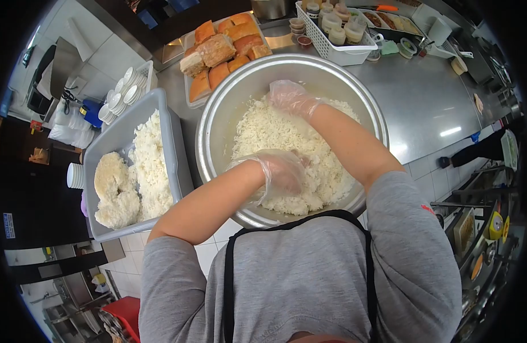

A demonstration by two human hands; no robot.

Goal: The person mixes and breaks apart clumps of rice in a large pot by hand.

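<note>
A wide metal pot [203,143] holds a large heap of white rice [326,171]. My left hand [283,174], in a clear plastic glove, is pushed into the rice near the front of the heap, its fingertips hidden. Toward the back of the pot, my right hand [290,98], also gloved in clear plastic, lies on the rice near the inner wall, with its fingers blurred under the glove. To the left stands a grey tub [175,134] with more rice [149,166] in clumps inside.
Behind the pot is a tray of browned bread-like blocks [218,51]. A white basket [346,56] of sauce bottles stands at the back. Small white dishes [126,88] are stacked behind the tub. A steel counter [412,108] extends right, and a person's leg [480,150] shows at far right.
</note>
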